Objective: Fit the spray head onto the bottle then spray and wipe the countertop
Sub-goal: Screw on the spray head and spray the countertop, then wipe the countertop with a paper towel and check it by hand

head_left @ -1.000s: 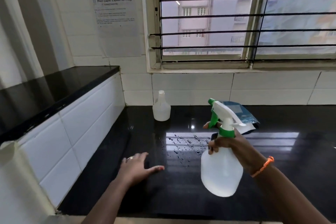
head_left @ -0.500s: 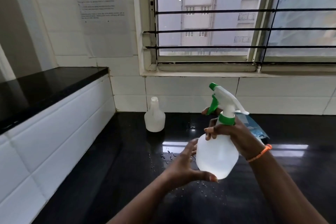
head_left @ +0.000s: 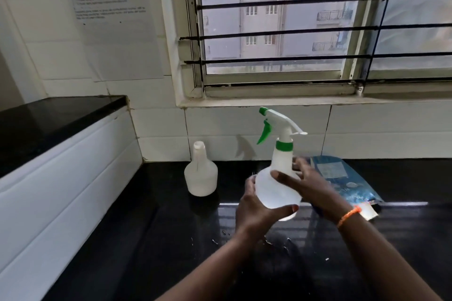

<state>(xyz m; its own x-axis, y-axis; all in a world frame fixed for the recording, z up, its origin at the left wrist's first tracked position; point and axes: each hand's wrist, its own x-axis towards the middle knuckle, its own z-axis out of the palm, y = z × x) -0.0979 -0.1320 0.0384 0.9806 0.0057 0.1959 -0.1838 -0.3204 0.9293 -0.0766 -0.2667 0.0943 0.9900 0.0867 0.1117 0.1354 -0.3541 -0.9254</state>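
Since a second ago the left hand [head_left: 256, 212] has come up off the countertop [head_left: 146, 239] to cup the bottle [head_left: 277, 186] from below, and the right hand [head_left: 310, 186] has slid down from the neck to the bottle's shoulder. Now the bottle is held upright above the counter, in front of the tiled wall. Its spray head [head_left: 278, 127] sits on top, with the green collar [head_left: 284, 145] on the neck and the nozzle pointing left. Fingers and thumb of the left hand curl round the lower body. Those of the right hand are spread and lie loosely against the bottle's right side, more a touch than a grip.

With the head on and drops [head_left: 244, 239] already scattered on the black surface, spraying looks done or close to it. Next, by my judgement, comes wiping: set the bottle down, then reach for the blue packet [head_left: 342, 178] lying just behind the right hand, which may hold the cloth, though I cannot tell.

A second, capless bottle [head_left: 201, 176] stands to the left near the wall.
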